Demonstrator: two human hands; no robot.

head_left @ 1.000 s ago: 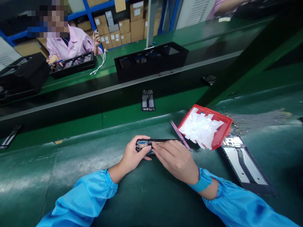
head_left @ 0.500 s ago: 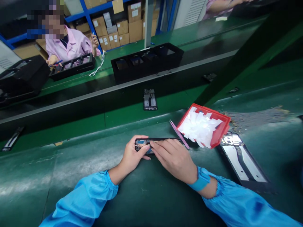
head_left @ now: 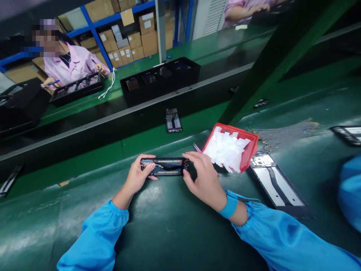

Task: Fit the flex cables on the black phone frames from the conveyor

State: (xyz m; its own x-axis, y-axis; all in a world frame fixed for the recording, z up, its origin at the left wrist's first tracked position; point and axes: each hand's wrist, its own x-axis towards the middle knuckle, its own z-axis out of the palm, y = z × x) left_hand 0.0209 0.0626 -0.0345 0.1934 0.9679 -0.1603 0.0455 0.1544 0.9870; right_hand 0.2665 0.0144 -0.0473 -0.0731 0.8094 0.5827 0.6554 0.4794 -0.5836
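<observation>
An opened smartphone (head_left: 169,167) lies lengthwise across the middle of the head view, its black frame and inner parts facing up. My left hand (head_left: 138,174) is closed on its left end, thumb over the inside and fingers around the edges. At the opposite end, my right hand (head_left: 205,180) grips the phone's corners between thumb and fingers, with a blue band on the wrist. Just beyond my right hand are pink tweezers (head_left: 197,148), mostly hidden. Beside them stands a red tray (head_left: 249,160) holding a heap of white strips (head_left: 227,148).
Another opened phone (head_left: 278,184) lies at right, near a bundle of thin wires (head_left: 290,133). One more phone (head_left: 173,121) is on the lower green strip ahead. A green post (head_left: 254,79) slants across. Black trays (head_left: 160,81) and a person in pink (head_left: 72,62) are opposite.
My right hand has moved from over the phone's inside to its right end, uncovering the middle. The view has shifted, and a blue sleeve now shows at the right edge.
</observation>
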